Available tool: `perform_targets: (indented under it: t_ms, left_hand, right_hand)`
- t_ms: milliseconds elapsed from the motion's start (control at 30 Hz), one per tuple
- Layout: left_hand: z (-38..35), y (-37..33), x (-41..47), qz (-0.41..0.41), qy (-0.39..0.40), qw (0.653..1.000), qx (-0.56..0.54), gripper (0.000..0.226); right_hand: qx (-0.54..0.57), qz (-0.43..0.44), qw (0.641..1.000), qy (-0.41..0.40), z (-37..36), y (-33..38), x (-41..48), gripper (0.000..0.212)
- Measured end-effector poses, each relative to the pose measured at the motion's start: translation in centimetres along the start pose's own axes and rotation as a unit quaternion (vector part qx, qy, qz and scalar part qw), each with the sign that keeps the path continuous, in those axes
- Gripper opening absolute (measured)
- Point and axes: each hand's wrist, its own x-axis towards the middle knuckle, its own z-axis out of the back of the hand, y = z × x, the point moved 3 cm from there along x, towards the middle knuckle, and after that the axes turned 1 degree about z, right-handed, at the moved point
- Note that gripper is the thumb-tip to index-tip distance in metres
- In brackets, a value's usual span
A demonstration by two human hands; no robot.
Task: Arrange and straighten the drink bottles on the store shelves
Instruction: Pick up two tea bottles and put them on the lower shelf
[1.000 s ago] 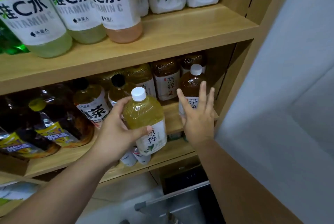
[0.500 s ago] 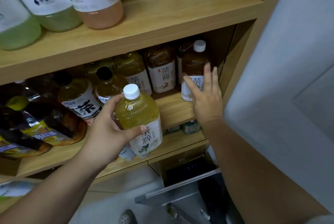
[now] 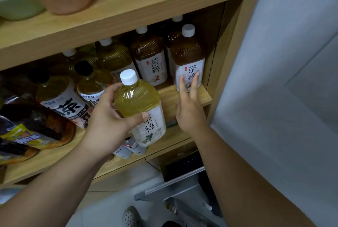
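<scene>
Left hand point(image 3: 108, 118) grips pale tea bottle point(image 3: 139, 102), half hiding small containers point(image 3: 132, 147) (labels unreadable).

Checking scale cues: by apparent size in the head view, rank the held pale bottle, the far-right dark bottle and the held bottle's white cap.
1. pale bottle: looks largest, but nearer the camera, so unsure against the next.
2. dark bottle
3. white cap: plainly smallest.

Left hand point(image 3: 108, 124): grips pale yellow tea bottle point(image 3: 139, 106), thumb on its label, bottle tilted in front of middle shelf point(image 3: 182, 96).
Right hand point(image 3: 190, 113): fingers straight, tips touching label of brown tea bottle point(image 3: 188, 56) at shelf's right end.
</scene>
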Motion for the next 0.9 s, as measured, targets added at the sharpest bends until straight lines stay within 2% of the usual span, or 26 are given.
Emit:
perform_targets:
  t_ms: [133,233,300,433,533,667,767,900]
  left_hand:
    - [-0.2,-0.4,0.3,0.0,0.007,1.0,0.009,0.079]
    - [-0.3,-0.5,0.2,-0.001,0.008,1.0,0.011,0.079]
    - [-0.4,-0.7,0.1,-0.001,0.009,1.0,0.01,0.077]
    - [-0.4,-1.6,-0.6,-0.007,0.019,1.0,-0.008,0.08]
    - [-0.3,-2.8,-1.5,-0.026,0.037,0.998,-0.034,0.082]
    - [-0.3,-5.4,-2.9,-0.067,0.061,0.995,-0.046,0.086]
    - [-0.2,-7.9,-3.7,-0.099,0.076,0.99,-0.064,0.084]
    - [-0.1,-12.5,-4.4,-0.151,0.091,0.982,-0.073,0.08]
  right_hand:
    - [-0.024,0.018,1.0,0.007,-0.1,-1.2,0.9,0.117]
    - [-0.018,0.032,0.999,0.011,0.1,-1.7,0.7,0.114]
    - [0.002,0.031,0.999,0.006,0.6,-1.5,0.6,0.101]
    - [0.109,-0.014,0.994,-0.016,3.1,0.9,-0.3,0.059]
    - [0.181,0.011,0.983,-0.016,5.6,4.1,-1.7,0.046]
    - [0.226,0.069,0.972,-0.003,8.8,7.6,-3.7,0.049]
    - [0.293,0.077,0.953,0.021,11.0,9.5,-4.6,0.053]
    - [0.292,0.12,0.948,-0.04,15.3,11.7,-4.1,0.06]
